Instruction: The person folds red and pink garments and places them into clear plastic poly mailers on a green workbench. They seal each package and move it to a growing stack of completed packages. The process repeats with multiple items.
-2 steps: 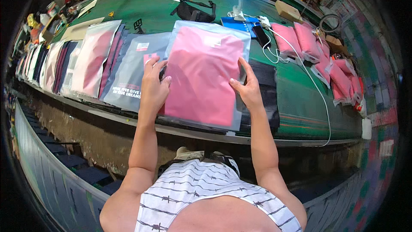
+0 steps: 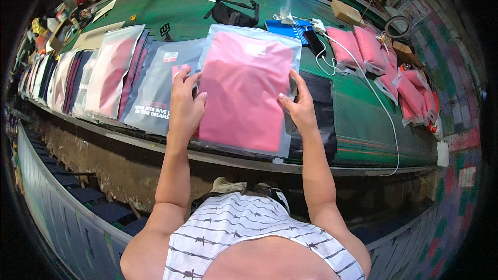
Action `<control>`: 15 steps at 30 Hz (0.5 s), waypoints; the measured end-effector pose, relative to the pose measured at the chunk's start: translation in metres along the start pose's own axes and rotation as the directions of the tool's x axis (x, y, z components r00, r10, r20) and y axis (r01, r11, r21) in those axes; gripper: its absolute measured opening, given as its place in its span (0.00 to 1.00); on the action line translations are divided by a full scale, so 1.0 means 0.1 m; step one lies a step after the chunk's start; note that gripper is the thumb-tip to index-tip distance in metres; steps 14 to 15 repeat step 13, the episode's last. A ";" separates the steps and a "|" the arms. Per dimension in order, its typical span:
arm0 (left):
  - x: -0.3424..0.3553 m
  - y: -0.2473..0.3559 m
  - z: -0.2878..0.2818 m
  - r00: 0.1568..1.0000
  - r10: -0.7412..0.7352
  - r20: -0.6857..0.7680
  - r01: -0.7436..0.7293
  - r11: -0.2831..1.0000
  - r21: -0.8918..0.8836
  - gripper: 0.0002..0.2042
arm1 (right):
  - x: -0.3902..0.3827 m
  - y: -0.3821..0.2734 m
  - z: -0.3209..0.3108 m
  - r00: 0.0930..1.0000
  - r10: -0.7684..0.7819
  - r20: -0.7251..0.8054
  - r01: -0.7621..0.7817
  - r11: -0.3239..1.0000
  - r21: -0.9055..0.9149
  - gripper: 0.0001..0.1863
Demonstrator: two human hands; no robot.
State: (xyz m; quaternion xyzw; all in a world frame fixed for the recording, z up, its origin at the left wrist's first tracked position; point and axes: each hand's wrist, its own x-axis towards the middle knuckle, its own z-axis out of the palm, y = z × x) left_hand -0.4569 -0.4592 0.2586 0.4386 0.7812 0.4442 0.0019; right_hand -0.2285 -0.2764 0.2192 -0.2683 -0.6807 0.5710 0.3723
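The bagged pink garment (image 2: 244, 91), lying at the green desk's (image 2: 363, 119) near edge at 12 o'clock, looks light, floppy and slick, best held by its side edges, where the left hand (image 2: 185, 105) and right hand (image 2: 298, 108) press flat, fingers spread.

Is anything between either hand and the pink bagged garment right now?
Nothing visible. The left hand lies flat on the left edge of the pink bagged garment, and the right hand presses its right edge. Both touch the clear bag directly on the green table.
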 end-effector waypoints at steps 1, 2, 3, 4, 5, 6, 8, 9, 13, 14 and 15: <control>-0.02 0.05 0.00 0.999 0.039 -0.013 -0.039 0.998 0.041 0.22 | -0.07 -0.08 0.00 0.995 0.088 -0.042 -0.083 0.990 0.110 0.36; -0.04 0.12 0.01 0.996 0.080 -0.025 -0.078 0.994 0.081 0.22 | -0.11 -0.07 -0.05 0.990 0.128 -0.064 -0.121 0.987 0.107 0.35; -0.06 0.20 0.02 0.992 0.123 -0.034 -0.118 0.986 0.118 0.22 | -0.15 -0.08 -0.14 0.982 0.167 -0.089 -0.158 0.982 0.102 0.34; -0.09 0.31 0.04 0.987 0.157 -0.017 -0.156 0.985 0.068 0.22 | -0.20 -0.07 -0.23 0.971 0.207 -0.119 -0.195 0.976 0.100 0.34; -0.11 0.43 0.06 0.981 0.193 -0.001 -0.193 0.981 0.015 0.22 | -0.26 -0.06 -0.31 0.967 0.220 -0.130 -0.206 0.972 0.108 0.33; -0.13 0.54 0.08 0.973 0.230 0.006 -0.230 0.973 -0.033 0.22 | -0.29 -0.07 -0.35 0.965 0.226 -0.135 -0.211 0.970 0.118 0.32; -0.18 0.71 0.18 0.945 0.323 0.051 -0.311 0.936 -0.165 0.22 | -0.36 -0.09 -0.47 0.959 0.239 -0.149 -0.219 0.966 0.140 0.31; -0.23 0.79 0.25 0.927 0.369 0.073 -0.344 0.909 -0.237 0.22 | -0.42 0.01 -0.58 0.956 0.249 -0.158 -0.224 0.961 0.160 0.30; -0.51 1.14 0.53 0.829 0.468 0.307 -0.299 0.834 -0.464 0.23 | -0.67 0.38 -1.06 0.899 0.402 -0.173 -0.380 0.913 0.146 0.30; -0.51 1.14 0.53 0.829 0.468 0.307 -0.299 0.834 -0.464 0.23 | -0.67 0.38 -1.06 0.899 0.402 -0.173 -0.380 0.913 0.146 0.30; -0.51 1.14 0.53 0.829 0.468 0.307 -0.299 0.834 -0.464 0.23 | -0.67 0.38 -1.06 0.899 0.402 -0.173 -0.380 0.913 0.146 0.30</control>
